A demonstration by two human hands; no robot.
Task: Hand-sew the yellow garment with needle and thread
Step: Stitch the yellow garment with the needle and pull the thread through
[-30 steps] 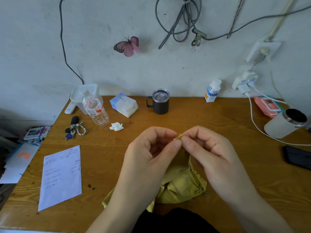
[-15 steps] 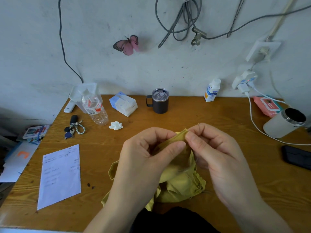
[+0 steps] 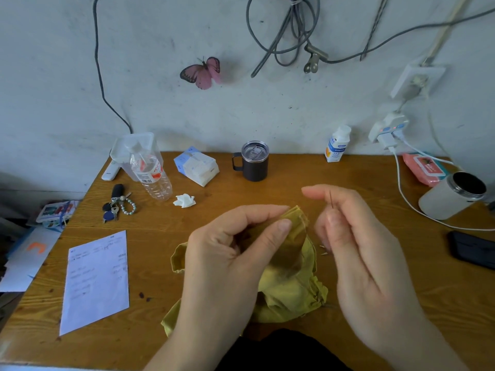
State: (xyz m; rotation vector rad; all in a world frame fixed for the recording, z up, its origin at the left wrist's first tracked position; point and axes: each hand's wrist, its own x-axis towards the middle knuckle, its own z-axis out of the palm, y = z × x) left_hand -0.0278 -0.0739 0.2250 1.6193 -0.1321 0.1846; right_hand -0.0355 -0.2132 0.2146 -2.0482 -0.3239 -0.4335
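The yellow garment (image 3: 290, 285) lies bunched on the wooden table (image 3: 334, 180) in front of me. My left hand (image 3: 235, 253) pinches a folded edge of it between thumb and forefinger and lifts that edge off the table. My right hand (image 3: 356, 245) is just right of the raised edge, a small gap apart. It holds a thin dark needle (image 3: 331, 199) upright between thumb and fingers. No thread is visible to me.
A dark mug (image 3: 253, 162), tissue pack (image 3: 197, 167), water bottle (image 3: 152, 175), keys (image 3: 117, 204), crumpled tissue (image 3: 184, 200) and paper sheet (image 3: 96, 279) lie left and back. A white cup (image 3: 452, 195), white cable (image 3: 401, 191), pink pack (image 3: 426, 168) and black phone (image 3: 471, 249) are right.
My right hand has pulled away to the right from the garment's edge with the needle. My left hand keeps its pinch, and more of the folded edge shows.
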